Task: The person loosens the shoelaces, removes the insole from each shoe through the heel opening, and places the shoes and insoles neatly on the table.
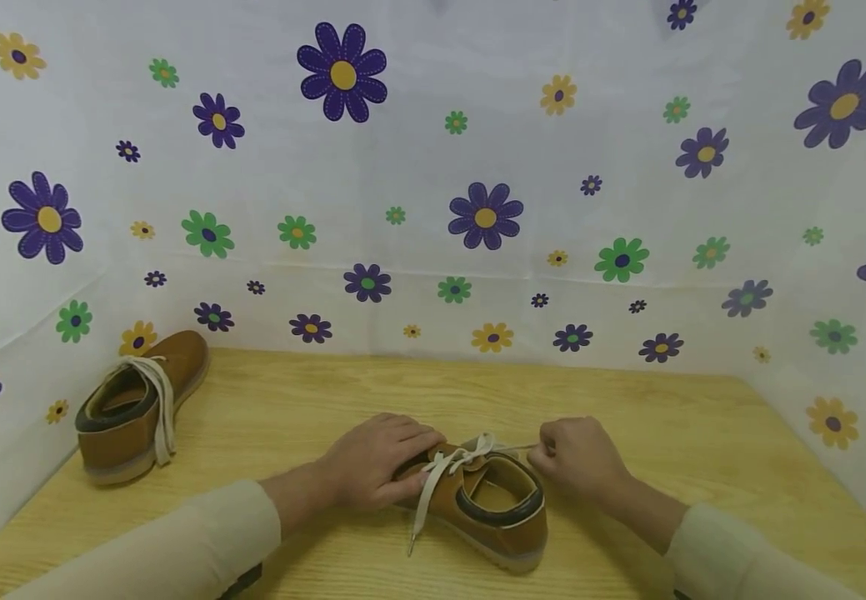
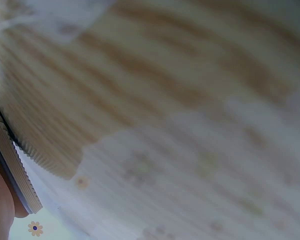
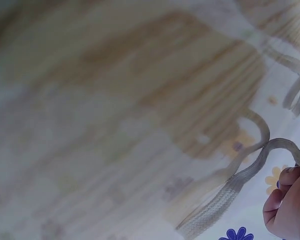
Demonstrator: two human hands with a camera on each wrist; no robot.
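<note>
A brown leather shoe [image 1: 503, 531] with a dark padded collar stands on the wooden table, its heel toward me. Across its front lies my left hand [image 1: 380, 461], holding the toe with the thumb on the near side and the fingers over the far side. Its cream shoelace [image 1: 470, 454] forms a bow-like loop over the tongue, and one tipped end hangs down the near side. My right hand [image 1: 581, 457], right of the shoe, pinches the other part of the lace, drawn out taut. In the right wrist view, lace [image 3: 290, 143] runs into the curled fingers.
A second brown shoe [image 1: 113, 450] stands at the table's left edge, its lace [image 1: 165, 408] hanging loose over the side. A white cloth with flower prints [image 1: 402, 167] encloses the table [image 1: 312, 383] at the back and both sides.
</note>
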